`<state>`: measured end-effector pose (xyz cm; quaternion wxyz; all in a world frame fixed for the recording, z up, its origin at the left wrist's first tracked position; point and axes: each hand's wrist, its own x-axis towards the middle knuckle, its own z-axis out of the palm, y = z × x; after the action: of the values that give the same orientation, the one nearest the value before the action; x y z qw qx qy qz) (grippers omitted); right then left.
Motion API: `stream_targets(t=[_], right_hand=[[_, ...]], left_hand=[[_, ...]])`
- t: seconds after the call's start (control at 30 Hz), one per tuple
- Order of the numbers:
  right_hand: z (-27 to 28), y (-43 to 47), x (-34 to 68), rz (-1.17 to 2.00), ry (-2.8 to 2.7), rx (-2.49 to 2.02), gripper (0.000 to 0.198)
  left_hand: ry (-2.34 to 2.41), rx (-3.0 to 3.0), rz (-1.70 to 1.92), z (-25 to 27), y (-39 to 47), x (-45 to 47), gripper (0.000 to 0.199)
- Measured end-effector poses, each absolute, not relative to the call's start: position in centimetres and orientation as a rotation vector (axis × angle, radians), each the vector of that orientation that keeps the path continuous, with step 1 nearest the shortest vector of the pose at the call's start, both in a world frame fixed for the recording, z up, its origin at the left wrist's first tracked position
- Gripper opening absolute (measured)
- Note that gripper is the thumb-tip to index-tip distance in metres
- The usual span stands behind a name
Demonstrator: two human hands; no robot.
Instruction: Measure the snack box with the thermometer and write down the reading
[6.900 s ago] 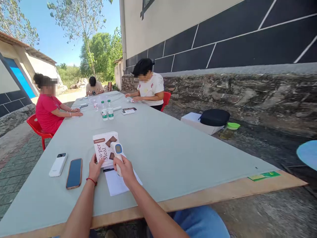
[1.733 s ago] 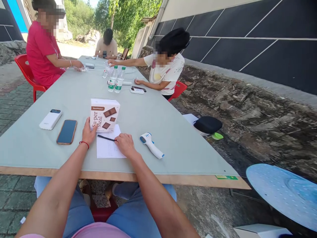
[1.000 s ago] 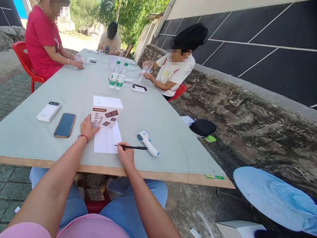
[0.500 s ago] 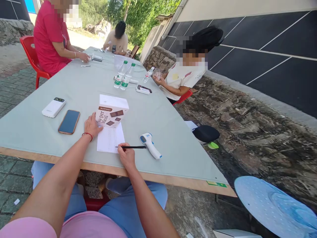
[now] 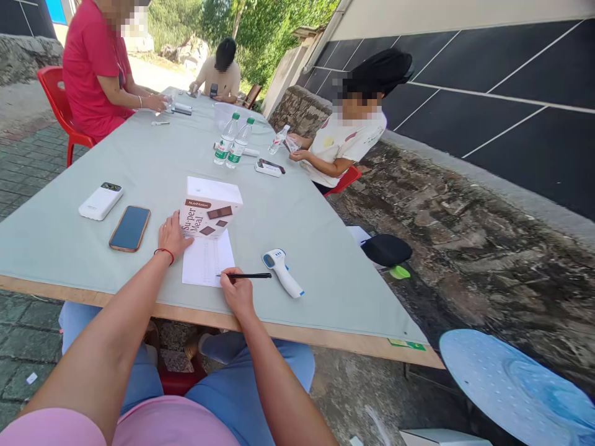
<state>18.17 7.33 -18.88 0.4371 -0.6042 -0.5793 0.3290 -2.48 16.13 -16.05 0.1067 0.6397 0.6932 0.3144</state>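
Note:
My right hand pinches a black pen, its tip on the lower part of a white sheet of paper bearing columns of small print or writing. At the left of the sheet lies my left hand, fingers stretched out beside a white and brown "Su·per Meal" box and thumb over the paper's edge. The box stands on the sheet's far end and hides that part. Right of the pen is a white and blue infrared thermometer. A phone lies left of my left hand.
A white power bank lies beyond the phone. Two water bottles stand past the box, near another white device with a dark screen. Three other people sit around the grey-green table. A blue hat is at lower right.
The pen has tilted slightly in my right hand, its tip still on the paper. My left hand stays put. The person at right has lowered their head and changed their hold on a clear item.

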Motion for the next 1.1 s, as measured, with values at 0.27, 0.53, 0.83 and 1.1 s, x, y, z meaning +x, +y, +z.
stream_targets(t=[0.27, 0.53, 0.83, 1.1], right_hand=[[-19.36, 7.38, 18.2, 0.808, -1.45, -1.485, 0.023], [-19.29, 7.37, 18.19, 0.815, -1.436, -1.465, 0.022], [-19.21, 7.4, 18.21, 0.856, -1.368, -1.431, 0.023], [-19.28, 7.42, 18.22, 0.853, -1.394, -1.449, 0.022]], left_hand=[[2.048, 1.888, 0.906, -16.05, 16.15, -2.49, 0.091], [2.032, 1.889, 0.906, -15.81, 16.06, -2.54, 0.09], [2.024, 1.879, 0.917, -15.74, 16.01, -2.59, 0.088], [2.015, 1.872, 0.935, -15.98, 16.11, -2.68, 0.087]])
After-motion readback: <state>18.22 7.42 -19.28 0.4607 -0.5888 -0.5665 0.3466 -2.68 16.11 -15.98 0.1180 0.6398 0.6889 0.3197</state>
